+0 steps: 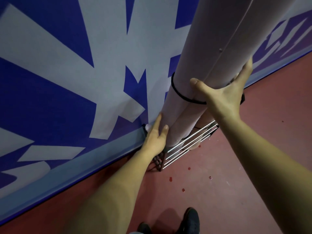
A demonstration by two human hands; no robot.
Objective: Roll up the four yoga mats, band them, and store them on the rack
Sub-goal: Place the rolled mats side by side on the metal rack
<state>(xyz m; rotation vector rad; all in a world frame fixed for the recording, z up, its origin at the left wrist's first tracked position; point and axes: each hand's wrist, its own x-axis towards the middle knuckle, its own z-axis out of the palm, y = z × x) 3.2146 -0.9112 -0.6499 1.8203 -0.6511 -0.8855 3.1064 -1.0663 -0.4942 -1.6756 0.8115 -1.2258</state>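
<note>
A rolled pale pink yoga mat [207,48] stands on end, its lower part in a low metal rack [187,146] against the wall. A black band [181,95] circles it partway down. My right hand [224,93] grips the roll just above the band, thumb in front and fingers wrapped behind. My left hand [156,137] grips the roll lower down near the rack, thumb on the front and fingers round the wall side. More pale rolled mats [184,122] stand in the rack behind and beside it; their number is unclear.
A blue and white patterned wall [84,73] runs directly behind the rack. The floor [219,174] is red with a few small dark spots. My dark shoes [189,220] show at the bottom edge, a step back from the rack.
</note>
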